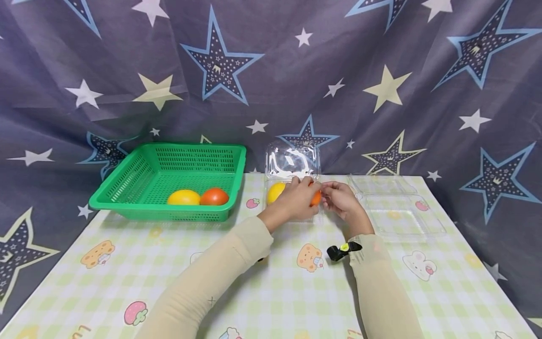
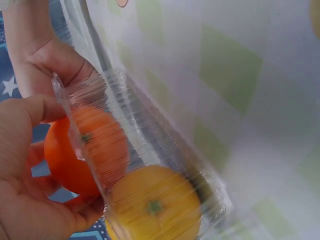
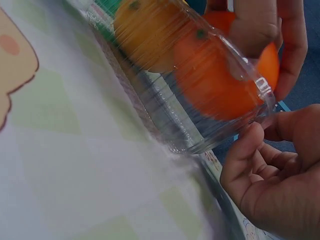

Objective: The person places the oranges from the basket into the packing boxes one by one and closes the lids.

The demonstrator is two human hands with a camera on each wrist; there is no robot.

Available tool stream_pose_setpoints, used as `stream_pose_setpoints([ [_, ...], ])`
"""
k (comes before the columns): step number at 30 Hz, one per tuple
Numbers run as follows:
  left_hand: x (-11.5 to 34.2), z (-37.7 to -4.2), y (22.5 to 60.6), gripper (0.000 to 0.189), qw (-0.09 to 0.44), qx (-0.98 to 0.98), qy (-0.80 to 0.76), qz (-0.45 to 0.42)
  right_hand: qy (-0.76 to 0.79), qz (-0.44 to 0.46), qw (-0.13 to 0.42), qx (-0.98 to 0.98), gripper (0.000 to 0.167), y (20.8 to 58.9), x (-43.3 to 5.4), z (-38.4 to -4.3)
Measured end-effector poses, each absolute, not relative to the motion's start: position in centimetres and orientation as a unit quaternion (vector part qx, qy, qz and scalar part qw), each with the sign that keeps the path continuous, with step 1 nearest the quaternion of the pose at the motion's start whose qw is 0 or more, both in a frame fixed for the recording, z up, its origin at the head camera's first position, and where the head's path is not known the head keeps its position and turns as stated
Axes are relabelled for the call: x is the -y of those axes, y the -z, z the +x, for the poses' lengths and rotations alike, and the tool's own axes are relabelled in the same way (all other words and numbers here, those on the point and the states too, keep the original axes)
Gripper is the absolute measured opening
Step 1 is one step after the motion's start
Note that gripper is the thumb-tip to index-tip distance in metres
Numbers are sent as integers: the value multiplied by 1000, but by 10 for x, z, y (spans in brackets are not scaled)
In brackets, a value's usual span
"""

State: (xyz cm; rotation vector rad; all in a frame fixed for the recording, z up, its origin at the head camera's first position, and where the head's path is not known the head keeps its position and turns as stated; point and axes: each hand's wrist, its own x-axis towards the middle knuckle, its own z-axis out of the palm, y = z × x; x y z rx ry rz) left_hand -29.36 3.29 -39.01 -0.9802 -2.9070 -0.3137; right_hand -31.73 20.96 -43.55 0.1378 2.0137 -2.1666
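Note:
A clear plastic clamshell box (image 1: 293, 162) stands at the back of the table with its lid raised. Inside it, on the left, sits a yellow fruit (image 2: 157, 195) with a green stem mark. My left hand (image 1: 298, 200) grips an orange fruit (image 2: 87, 150) at the box's right side, fingers curled round it. That fruit is lowered partly behind the clear front wall. At the right corner my right hand (image 3: 280, 175) pinches the box's rim between thumb and forefinger. The left hand covers much of the box in the head view.
On the left stands a green basket (image 1: 169, 214) holding a yellow fruit (image 1: 184, 197) and an orange-red fruit (image 1: 214, 197). Another clear box (image 1: 395, 214) lies opened on the right. A starry curtain (image 1: 271, 84) hangs behind the patterned table (image 1: 169, 263).

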Motion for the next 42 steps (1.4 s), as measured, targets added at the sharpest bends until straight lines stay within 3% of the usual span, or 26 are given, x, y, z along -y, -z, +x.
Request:
stream_pose_setpoints([
  [11, -37, -293, 399, 38, 39, 939, 92, -330, 730, 53, 88, -676, 20, 436, -210, -319],
  [18, -33, -294, 398, 54, 24, 939, 101, -329, 732, 52, 89, -674, 17, 434, -209, -318],
  [29, -21, -301, 396, 48, 19, 927, 144, -346, 731, 50, 91, -675, 18, 436, -210, -319],
  [42, 3, -321, 385, 50, 82, 947, 212, -227, 729, 65, 93, -675, 23, 437, -209, -319],
])
